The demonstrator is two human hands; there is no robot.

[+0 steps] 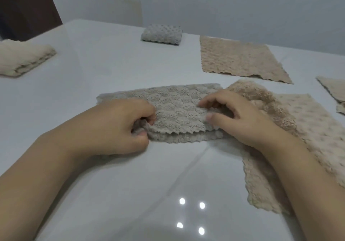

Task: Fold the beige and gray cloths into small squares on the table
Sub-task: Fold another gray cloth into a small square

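Observation:
A gray fleecy cloth (177,110) lies folded in half as a long strip in the middle of the white table (112,63). My left hand (119,127) pinches its near left corner, fingers curled round both layers. My right hand (240,117) pinches the near right end of the top layer between thumb and fingers. A loose beige cloth (291,128) lies rumpled under my right wrist, next to the gray strip.
A folded gray square (162,34) sits at the far middle. Folded beige cloths (22,59) are stacked at the left edge. A flat beige cloth (239,58) lies far right, and another beige cloth (334,89) lies at the right edge.

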